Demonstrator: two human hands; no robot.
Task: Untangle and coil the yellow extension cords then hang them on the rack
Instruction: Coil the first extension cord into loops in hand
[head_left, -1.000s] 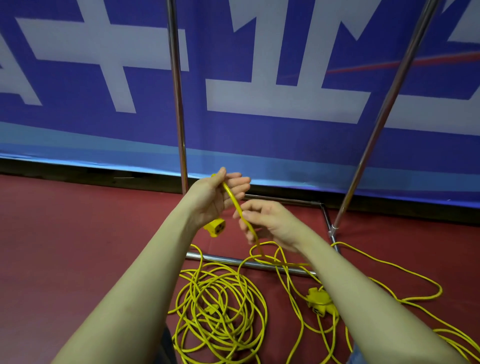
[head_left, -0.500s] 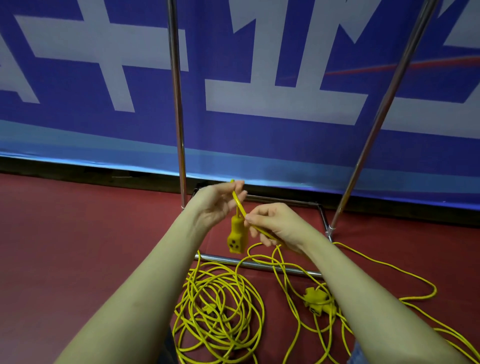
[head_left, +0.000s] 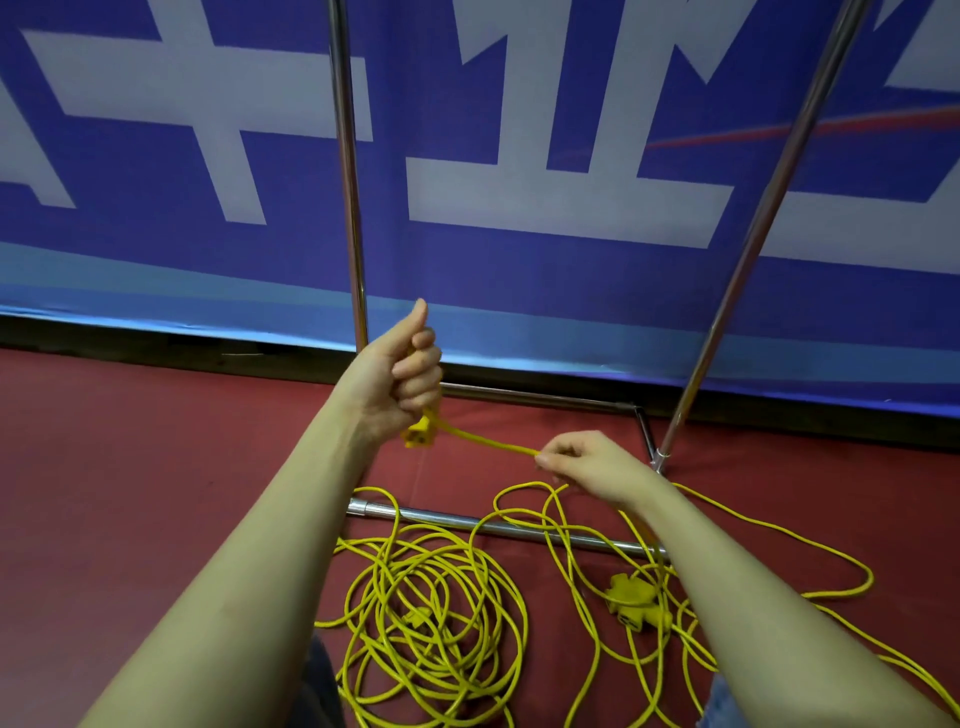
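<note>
Yellow cord (head_left: 488, 442) runs taut between us: left hand (head_left: 402, 374) fisted round its socket end (head_left: 420, 435), right hand (head_left: 587, 462) pinching it. The rest lies tangled on the floor (head_left: 130, 467) by the rack (head_left: 349, 208). We'd feed even loops, sliding the right along.

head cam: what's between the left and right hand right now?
A short taut run of yellow cord, from left hand to the pinching right hand; the socket end hangs below the left.

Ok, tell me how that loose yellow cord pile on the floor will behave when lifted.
The cord pile is probably floppy: its loops lie slack and crossed. It will likely snag, since strands drape over the rack's base bar. It looks thin, so probably light.
</note>
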